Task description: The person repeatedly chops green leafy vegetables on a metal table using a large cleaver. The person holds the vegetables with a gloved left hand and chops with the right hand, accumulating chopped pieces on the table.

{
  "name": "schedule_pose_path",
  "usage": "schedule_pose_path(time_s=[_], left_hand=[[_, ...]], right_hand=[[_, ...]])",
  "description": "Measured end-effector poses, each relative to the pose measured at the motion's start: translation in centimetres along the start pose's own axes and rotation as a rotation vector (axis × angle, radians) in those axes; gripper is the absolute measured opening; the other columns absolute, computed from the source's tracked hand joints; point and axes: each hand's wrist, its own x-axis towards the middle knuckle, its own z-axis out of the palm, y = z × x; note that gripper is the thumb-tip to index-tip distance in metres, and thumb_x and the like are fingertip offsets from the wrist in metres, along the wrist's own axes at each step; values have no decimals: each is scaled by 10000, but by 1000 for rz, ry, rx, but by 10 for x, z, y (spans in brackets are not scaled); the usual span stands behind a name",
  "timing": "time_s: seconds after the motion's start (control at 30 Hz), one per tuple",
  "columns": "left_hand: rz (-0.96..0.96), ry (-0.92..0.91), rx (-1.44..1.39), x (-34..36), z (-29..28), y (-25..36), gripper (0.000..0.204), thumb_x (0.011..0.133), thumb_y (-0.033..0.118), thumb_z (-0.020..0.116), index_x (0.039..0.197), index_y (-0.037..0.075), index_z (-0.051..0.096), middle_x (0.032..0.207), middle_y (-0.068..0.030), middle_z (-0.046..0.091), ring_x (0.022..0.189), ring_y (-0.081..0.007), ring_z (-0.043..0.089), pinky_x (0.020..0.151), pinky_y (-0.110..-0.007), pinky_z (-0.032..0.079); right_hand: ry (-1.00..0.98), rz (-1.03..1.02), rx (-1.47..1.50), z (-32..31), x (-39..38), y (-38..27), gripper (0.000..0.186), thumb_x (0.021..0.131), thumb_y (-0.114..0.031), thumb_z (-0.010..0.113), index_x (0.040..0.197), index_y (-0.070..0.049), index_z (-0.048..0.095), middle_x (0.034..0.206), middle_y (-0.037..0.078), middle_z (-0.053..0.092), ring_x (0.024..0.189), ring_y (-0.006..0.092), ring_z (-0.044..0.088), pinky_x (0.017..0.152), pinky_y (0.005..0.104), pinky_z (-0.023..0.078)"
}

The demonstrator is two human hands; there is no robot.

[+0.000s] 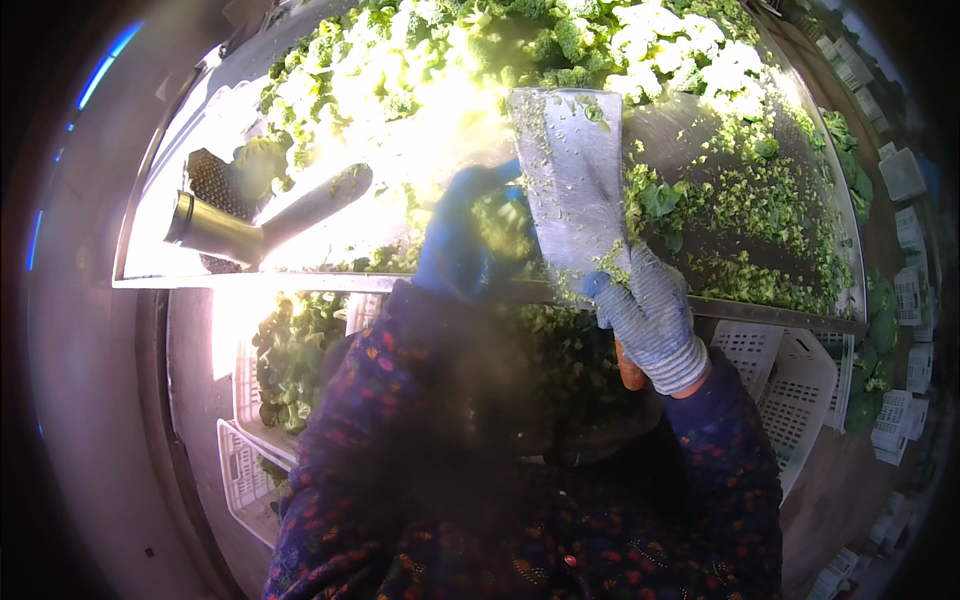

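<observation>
My right hand [655,315], in a grey-blue knit glove, is closed round the wooden handle of a cleaver [575,180]. The broad steel blade points away from me, and green crumbs stick to it. To its left, my left hand [448,240], in a blue glove, grips a broccoli piece [503,228] close beside the blade. Glare and blur soften that hand's outline. Behind both hands lies a large heap of broccoli florets [570,40] on the metal table [690,130].
Broccoli crumbs [740,215] litter the table's right half. At left lies a shiny metal cylinder [218,228] with a long rounded piece. White crates [795,390] stand below on the right; another crate [245,480] with leaves nearby is at lower left. Strong glare covers the table's left.
</observation>
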Motion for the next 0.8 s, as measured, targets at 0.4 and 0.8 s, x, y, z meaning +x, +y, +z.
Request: schedule_pose_path(time_s=[0.4,0.8], left_hand=[[-47,30,-274,-5,11,1,460,777,-51,551,1222,-38,436,1152,-147,536,1051,-218,542,899,-312,438],[244,32,157,-9,6,0,519,748,27,592,1231,-76,431,1206,-205,501,1115,-297,497,962,-368,380]], right_hand=[[-19,0,47,6,0,-3,288,833,-133,610,1089,-5,582,736,108,623,548,187,575,538,318,473],[21,-212,-241,11,-5,-10,180,796,-57,620,955,18,582,922,175,559,801,299,580,638,348,501]])
